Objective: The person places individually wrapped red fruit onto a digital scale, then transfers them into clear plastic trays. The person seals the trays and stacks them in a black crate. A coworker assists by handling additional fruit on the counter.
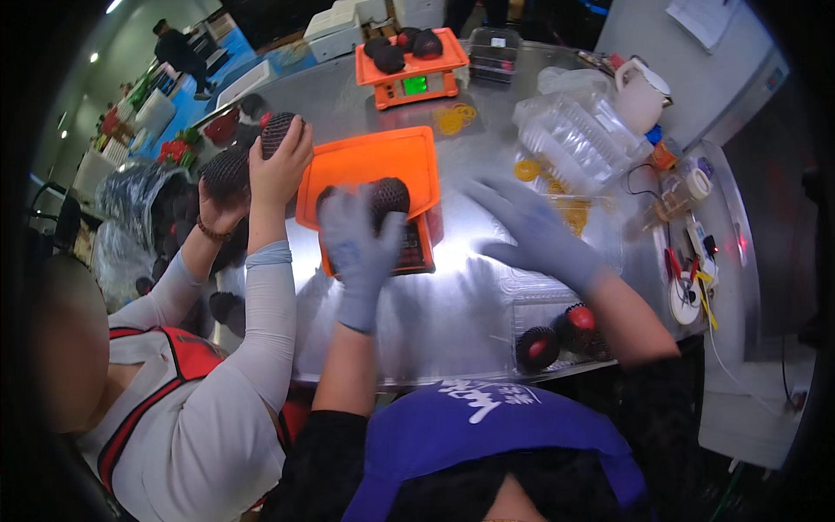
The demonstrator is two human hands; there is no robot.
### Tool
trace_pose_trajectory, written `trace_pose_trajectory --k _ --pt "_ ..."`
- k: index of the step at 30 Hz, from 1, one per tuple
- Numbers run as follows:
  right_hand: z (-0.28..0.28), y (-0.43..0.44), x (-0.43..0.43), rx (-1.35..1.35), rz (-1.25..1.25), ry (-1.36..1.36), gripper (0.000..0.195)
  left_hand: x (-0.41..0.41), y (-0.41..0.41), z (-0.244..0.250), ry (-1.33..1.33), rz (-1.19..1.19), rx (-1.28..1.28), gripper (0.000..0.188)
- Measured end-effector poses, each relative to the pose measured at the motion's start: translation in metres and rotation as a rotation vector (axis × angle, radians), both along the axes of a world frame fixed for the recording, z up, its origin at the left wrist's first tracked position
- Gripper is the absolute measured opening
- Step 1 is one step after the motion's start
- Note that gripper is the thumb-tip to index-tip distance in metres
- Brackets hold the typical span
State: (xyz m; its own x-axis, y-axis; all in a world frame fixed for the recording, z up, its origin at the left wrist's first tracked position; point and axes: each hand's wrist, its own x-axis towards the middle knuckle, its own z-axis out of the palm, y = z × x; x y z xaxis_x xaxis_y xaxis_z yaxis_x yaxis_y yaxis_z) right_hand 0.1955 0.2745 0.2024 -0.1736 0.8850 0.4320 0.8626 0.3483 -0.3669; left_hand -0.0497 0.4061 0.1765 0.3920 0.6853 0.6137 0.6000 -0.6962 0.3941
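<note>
My left hand point(359, 245), in a grey glove, is over the near orange scale's tray point(365, 153), against dark netted round produce point(390, 199). It is blurred, and whether it grips a piece cannot be told. My right hand point(531, 231), gloved alike, hovers above the metal table point(456, 313) with fingers apart and nothing in it. Under my right forearm, a clear plastic container point(522, 307) holds red fruits in black foam nets point(537, 348) near the table's front edge. Clear plastic lids or trays point(613, 228) lie beyond my right hand.
At left, a co-worker's hands point(280, 160) hold dark netted produce point(225, 173). A second orange scale point(414, 68) bears several dark pieces at the back. Stacked clear containers point(580, 137), yellow rubber bands point(455, 119), a white kettle point(642, 94), red-handled pliers point(675, 264) and a power strip point(701, 241) lie around.
</note>
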Motion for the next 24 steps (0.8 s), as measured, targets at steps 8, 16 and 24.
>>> trace_pose_trajectory --k 8,16,24 --pt "-0.015 0.166 -0.101 -0.256 0.104 0.199 0.055 -0.054 0.084 -0.031 -0.24 -0.054 -0.535 0.048" --pt "0.018 -0.129 0.067 -0.324 -0.123 0.211 0.067 0.085 -0.146 -0.002 0.052 -0.761 -0.242 0.055" --pt "-0.099 -0.249 0.085 -0.471 -0.586 -0.049 0.08 0.128 -0.196 -0.104 0.555 -0.654 -0.331 0.069"
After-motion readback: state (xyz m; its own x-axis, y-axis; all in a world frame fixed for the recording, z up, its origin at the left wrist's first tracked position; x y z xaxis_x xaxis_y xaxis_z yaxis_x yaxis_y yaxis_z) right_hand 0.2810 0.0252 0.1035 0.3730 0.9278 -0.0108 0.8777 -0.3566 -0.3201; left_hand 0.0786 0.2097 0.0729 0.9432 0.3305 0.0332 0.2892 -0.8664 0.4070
